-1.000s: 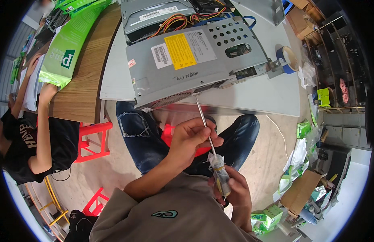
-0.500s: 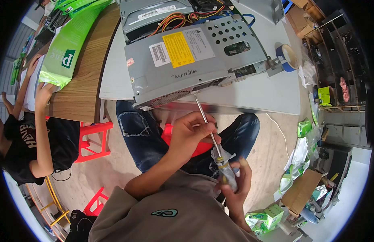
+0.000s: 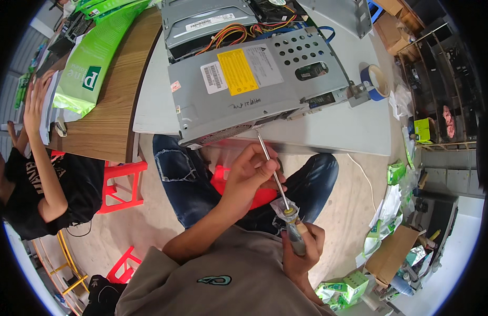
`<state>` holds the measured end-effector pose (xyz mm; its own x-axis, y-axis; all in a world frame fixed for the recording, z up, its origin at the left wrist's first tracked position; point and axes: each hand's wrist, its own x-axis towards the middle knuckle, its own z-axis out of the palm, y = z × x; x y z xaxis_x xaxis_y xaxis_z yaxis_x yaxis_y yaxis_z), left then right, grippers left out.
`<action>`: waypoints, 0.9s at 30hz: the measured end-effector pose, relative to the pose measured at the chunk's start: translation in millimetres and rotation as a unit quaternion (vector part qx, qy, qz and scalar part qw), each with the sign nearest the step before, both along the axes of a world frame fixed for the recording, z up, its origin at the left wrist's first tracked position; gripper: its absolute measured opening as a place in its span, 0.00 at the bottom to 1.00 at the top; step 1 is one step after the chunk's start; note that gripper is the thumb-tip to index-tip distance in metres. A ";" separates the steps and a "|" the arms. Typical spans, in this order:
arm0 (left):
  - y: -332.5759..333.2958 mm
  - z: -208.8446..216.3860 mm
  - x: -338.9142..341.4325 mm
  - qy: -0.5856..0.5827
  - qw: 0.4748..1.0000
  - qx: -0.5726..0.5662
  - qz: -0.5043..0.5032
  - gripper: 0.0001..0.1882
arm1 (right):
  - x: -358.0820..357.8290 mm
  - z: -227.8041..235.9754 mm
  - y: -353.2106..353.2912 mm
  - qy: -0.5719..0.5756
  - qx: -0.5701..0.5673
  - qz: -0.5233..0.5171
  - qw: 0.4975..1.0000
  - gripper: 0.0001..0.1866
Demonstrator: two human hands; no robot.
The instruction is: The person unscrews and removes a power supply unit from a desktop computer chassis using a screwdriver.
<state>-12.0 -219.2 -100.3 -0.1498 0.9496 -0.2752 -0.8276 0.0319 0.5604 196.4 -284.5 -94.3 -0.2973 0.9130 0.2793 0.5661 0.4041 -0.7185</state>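
Long steel-shafted screwdriver, tip at near side of grey metal PC case on pale-grey tabletop, could slip & scratch b/c R hand grips crinkled plastic wrap while L hand pinches it mid-length.

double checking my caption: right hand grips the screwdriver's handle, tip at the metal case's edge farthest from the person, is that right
Wrong edge: the head view shows the tip of the screwdriver at the near edge of the metal case. The right hand does grip the handle.
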 end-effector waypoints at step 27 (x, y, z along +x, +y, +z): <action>-0.4 -7.9 -5.8 -0.024 1.000 0.009 -0.014 0.15 | 22.2 7.5 18.8 0.518 -0.621 0.057 0.586 0.43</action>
<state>-17.8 -219.7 -108.2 -0.1093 0.9581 -0.2649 -0.8525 0.0467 0.5206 218.6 -265.8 -86.8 -0.6335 0.5948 -0.4949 -0.4128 -0.8008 -0.4341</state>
